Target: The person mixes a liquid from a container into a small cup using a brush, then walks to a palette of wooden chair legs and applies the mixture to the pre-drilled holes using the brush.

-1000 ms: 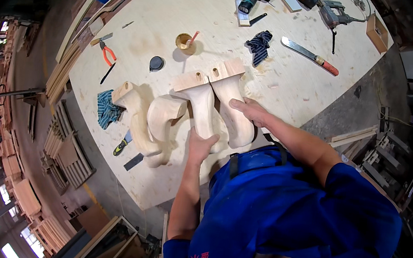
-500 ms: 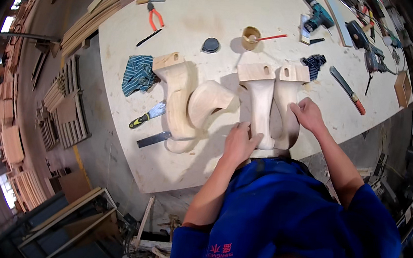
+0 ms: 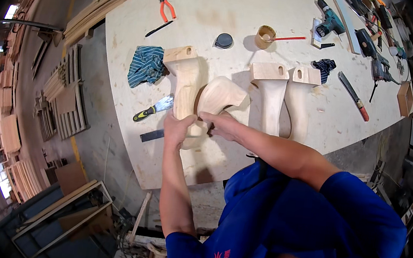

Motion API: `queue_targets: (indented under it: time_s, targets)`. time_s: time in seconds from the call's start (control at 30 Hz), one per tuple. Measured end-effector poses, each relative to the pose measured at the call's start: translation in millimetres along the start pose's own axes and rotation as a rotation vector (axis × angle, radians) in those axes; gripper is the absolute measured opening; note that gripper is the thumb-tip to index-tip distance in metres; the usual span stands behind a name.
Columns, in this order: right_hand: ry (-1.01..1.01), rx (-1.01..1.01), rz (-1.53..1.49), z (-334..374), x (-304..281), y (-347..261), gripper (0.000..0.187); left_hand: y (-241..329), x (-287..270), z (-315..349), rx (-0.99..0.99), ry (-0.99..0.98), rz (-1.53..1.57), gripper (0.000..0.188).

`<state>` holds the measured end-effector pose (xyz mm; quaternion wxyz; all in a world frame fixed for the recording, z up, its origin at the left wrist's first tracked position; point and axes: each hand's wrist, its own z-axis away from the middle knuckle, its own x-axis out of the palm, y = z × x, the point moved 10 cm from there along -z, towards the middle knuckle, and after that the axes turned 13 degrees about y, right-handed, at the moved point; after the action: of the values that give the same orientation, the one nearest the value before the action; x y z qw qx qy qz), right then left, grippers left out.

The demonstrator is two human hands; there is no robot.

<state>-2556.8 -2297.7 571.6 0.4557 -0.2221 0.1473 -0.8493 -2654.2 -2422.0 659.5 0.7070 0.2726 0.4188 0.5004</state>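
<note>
On the pale worktable, my left hand (image 3: 176,128) wraps round the lower part of a carved wooden leg (image 3: 187,83), whose squared block with a slot points away from me. Beside it, my right hand (image 3: 221,124) reaches across and closes on the near edge of a second carved leg (image 3: 219,96), a curved one lying on its side; some of its fingers are hidden. Two more carved legs, one (image 3: 272,101) next to the other (image 3: 299,106), lie side by side to the right, partly covered by my right forearm.
Around the legs lie a striped cloth (image 3: 144,67), a putty knife (image 3: 154,107), a flat dark blade (image 3: 152,135), orange-handled pliers (image 3: 166,8) and a round black case (image 3: 223,41). Farther right are a cup (image 3: 265,37) with a red stick, a drill (image 3: 330,20) and a red-tipped long tool (image 3: 354,97).
Both hands have left the right-hand pair of legs and moved left. They now hold the two left legs. The view has shifted slightly.
</note>
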Motion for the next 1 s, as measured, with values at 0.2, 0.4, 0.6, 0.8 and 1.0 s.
queue_targets:
  time_s: [0.2,0.4,0.6,0.8,1.0]
  targets:
    - [0.071,-0.302,0.205,-5,-8,-26,0.075,-2,-26,9,0.06,-0.039,-0.109,0.058]
    - [0.145,-0.41,0.551,-33,-61,-45,0.085,-18,-32,8,0.049,-0.044,-0.104,0.061]
    - [0.107,-0.372,0.577,2,-73,-87,0.086,-67,-9,36,0.084,-0.022,-0.105,0.067]
    - [0.318,-0.505,0.996,23,-76,-104,0.093,-76,-3,34,0.084,-0.016,-0.14,0.066]
    - [0.436,-0.516,1.077,48,-65,-108,0.096,-74,-8,40,0.135,0.028,-0.144,0.068]
